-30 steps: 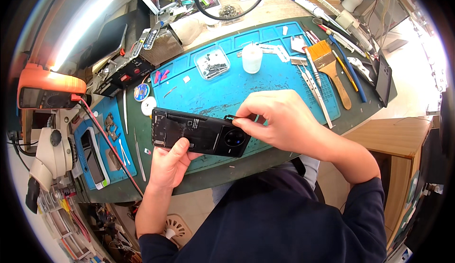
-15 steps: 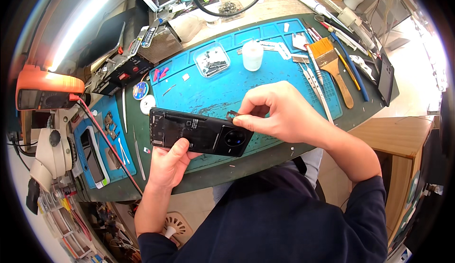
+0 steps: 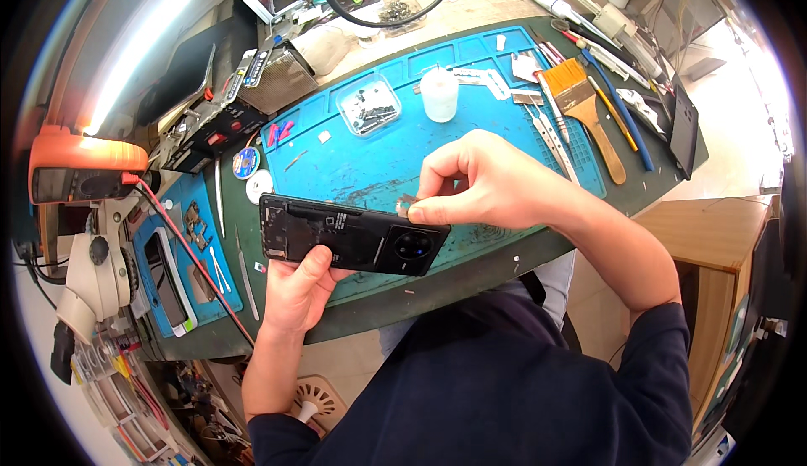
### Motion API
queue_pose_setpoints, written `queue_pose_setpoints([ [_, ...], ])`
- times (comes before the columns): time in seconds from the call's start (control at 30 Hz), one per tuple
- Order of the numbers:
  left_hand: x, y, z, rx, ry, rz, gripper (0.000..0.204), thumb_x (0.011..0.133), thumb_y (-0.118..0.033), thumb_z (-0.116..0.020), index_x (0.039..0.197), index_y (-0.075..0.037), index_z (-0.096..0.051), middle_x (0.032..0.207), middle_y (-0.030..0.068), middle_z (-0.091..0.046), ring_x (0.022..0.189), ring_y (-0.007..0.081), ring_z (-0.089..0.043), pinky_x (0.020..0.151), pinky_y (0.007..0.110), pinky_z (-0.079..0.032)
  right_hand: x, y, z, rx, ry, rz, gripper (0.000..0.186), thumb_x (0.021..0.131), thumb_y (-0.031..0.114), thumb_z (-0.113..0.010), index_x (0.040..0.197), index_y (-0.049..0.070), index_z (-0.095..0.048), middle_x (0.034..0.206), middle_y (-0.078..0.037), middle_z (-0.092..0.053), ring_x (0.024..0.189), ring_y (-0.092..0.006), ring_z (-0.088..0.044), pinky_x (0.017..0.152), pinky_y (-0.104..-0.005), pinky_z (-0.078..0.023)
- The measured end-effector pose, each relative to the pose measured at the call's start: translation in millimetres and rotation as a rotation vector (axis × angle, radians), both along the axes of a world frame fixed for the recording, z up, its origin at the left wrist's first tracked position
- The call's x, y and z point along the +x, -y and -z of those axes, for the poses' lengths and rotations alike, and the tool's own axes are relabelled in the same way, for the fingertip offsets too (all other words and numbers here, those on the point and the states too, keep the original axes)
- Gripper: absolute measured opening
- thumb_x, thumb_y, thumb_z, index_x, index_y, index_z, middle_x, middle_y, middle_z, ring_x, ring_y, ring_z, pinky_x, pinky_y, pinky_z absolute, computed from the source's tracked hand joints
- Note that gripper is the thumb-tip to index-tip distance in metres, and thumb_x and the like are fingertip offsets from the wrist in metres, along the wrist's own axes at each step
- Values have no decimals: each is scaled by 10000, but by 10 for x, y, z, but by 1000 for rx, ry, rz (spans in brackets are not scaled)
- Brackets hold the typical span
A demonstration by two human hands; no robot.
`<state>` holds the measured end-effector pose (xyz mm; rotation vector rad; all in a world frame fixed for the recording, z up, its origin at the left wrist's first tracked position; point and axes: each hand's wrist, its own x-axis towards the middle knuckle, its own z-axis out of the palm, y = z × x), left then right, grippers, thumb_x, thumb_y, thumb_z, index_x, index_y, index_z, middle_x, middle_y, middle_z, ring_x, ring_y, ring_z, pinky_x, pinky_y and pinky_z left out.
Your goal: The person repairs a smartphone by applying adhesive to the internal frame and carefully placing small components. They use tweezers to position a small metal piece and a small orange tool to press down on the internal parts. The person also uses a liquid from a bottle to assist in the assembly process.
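Item one: black phone (image 3: 336, 235), back side up, round camera module (image 3: 414, 245) toward its right end. It is lying in front of me over the near part of the blue mat (image 3: 353, 166), its right end slanting slightly toward me.

Item two: my left hand (image 3: 296, 291), closed on the phone. The thumb is pressing on the back at the near long edge; the fingers are supporting from below, mostly hidden.

Item three: my right hand (image 3: 483, 184), thumb and forefinger pinching a small brownish piece (image 3: 407, 205) beside the far long edge, near the camera module. Whether the piece is touching the phone, I cannot tell.

Handling notes, by judgement: the phone is looking stiff, fairly light and smooth enough to slip; the long edges are offering the safest hold, away from the exposed back and camera glass. The small piece is seeming thin, very light and easily bent, so its rim is suiting a soft fingertip pinch.

Standing beyond: white bottle (image 3: 439, 96).
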<state>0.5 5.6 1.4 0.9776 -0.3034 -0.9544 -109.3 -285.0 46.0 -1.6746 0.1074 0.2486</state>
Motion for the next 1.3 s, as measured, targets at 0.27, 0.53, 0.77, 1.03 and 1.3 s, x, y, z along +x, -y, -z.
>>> queue_pose_setpoints([
  [0.27, -5, 26, -9, -20, 7, 0, 481, 1045, -89, -636, 1477, 24, -457, 1401, 206, -612, 1264, 355, -651, 1016, 554, -603, 20, 28, 35, 53, -14, -11, 213, 928, 181, -809, 860, -13, -750, 783, -20, -721, 729, -59, -628, 674, -249, -491],
  [0.53, 10, 24, -6, -3, 27, -11, 400, 1068, -113, -599, 1419, 52, -503, 1357, 209, -652, 1211, 340, -688, 1007, 509, -614, -142, -133, -81, -513, 325, 98, 174, 895, 151, -789, 842, 6, -710, 753, -88, -686, 655, -211, -647, 607, -317, -507],
  [0.77, 4, 36, -20, -12, -4, -23, 426, 1062, -69, -596, 1453, 46, -471, 1370, 214, -636, 1224, 346, -681, 1000, 520, -625, -193, -175, -78, -658, 421, 119, 146, 865, 173, -736, 824, 33, -719, 779, -149, -708, 785, -350, -699, 732, -456, -551],
  [1.03, -1, 28, -5, 30, 18, -33, 434, 1069, -116, -597, 1445, 60, -471, 1369, 218, -640, 1215, 346, -688, 1001, 503, -622, -127, -120, -127, -606, 308, 65, 169, 868, 172, -760, 839, 8, -727, 783, -148, -710, 759, -326, -700, 706, -410, -548],
  [1.3, -7, 48, -17, 3, 33, -14, 439, 1065, -114, -605, 1449, 52, -473, 1373, 218, -638, 1232, 344, -678, 1008, 502, -619, -15, 39, -121, -299, 38, -13, 255, 890, 240, -796, 875, -12, -764, 771, -116, -731, 726, -201, -687, 687, -346, -531],
])
